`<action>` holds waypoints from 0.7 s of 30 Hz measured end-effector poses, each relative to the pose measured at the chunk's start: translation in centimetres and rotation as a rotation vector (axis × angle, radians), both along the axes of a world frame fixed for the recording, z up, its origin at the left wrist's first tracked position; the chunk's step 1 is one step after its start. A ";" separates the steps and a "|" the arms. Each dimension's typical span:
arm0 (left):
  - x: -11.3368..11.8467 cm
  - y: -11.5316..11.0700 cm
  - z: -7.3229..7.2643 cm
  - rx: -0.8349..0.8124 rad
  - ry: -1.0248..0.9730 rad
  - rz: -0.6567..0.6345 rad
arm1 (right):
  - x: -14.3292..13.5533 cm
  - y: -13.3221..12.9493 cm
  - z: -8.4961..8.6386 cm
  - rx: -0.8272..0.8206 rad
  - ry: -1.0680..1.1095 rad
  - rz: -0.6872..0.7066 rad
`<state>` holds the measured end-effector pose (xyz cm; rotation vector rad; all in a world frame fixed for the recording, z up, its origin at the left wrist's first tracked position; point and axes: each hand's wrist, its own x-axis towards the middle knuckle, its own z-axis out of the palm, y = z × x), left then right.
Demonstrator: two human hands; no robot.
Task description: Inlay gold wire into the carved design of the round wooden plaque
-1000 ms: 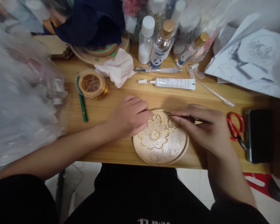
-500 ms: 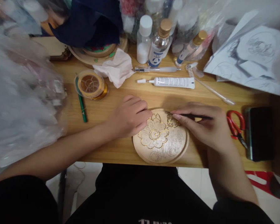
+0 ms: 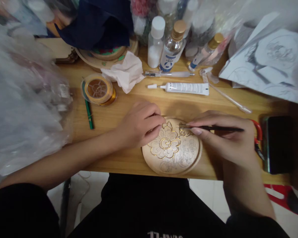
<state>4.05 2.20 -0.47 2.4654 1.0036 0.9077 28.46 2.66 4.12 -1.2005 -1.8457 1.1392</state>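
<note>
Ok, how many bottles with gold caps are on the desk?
2: one upright bottle behind the pen, one leaning to its right. The clutter behind may hide more.

Glue tube (image 3: 186, 88), gold wire spool (image 3: 98, 89), green pen (image 3: 88, 110), crumpled tissue (image 3: 125, 72), bottles (image 3: 164, 43)

A wooden tabletop (image 3: 129, 109) carries a round wooden disc (image 3: 172, 160) at its near edge. Behind it lie a white tube (image 3: 186, 88) and a clear pen (image 3: 167, 74). To the left sit a spool of gold wire (image 3: 98, 90), a green pen (image 3: 88, 112) and a crumpled tissue (image 3: 125, 74). Bottles (image 3: 172, 46) stand at the back. Red scissors (image 3: 258, 132) and what looks like a dark phone (image 3: 278, 143) lie at right, below paper sketches (image 3: 268, 62).
</note>
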 end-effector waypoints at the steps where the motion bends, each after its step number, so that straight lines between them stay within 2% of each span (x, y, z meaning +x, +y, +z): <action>1: 0.1 -0.1 0.2 -0.097 -0.097 -0.017 | 0.0 -0.1 0.0 0.016 0.021 0.023; 4: 0.1 -0.1 0.9 -0.370 -0.289 -0.099 | 0.0 -0.1 0.0 0.068 0.077 0.113; 7: 0.1 -0.1 1.3 -0.523 -0.346 -0.159 | -0.2 0.0 0.0 0.095 0.099 0.199; 11: 0.1 -0.1 1.4 -0.630 -0.397 -0.166 | -0.6 0.2 -0.3 0.101 0.111 0.275; 15: 0.3 -0.1 1.3 -0.686 -0.416 -0.165 | -1.0 0.1 -0.6 0.097 0.135 0.291; 18: 0.3 0.0 1.5 -0.705 -0.419 -0.165 | -1.0 0.0 -0.6 0.098 0.143 0.257; 21: 0.0 0.1 1.6 -0.751 -0.434 -0.153 | -0.7 -0.1 -0.6 0.053 0.152 0.146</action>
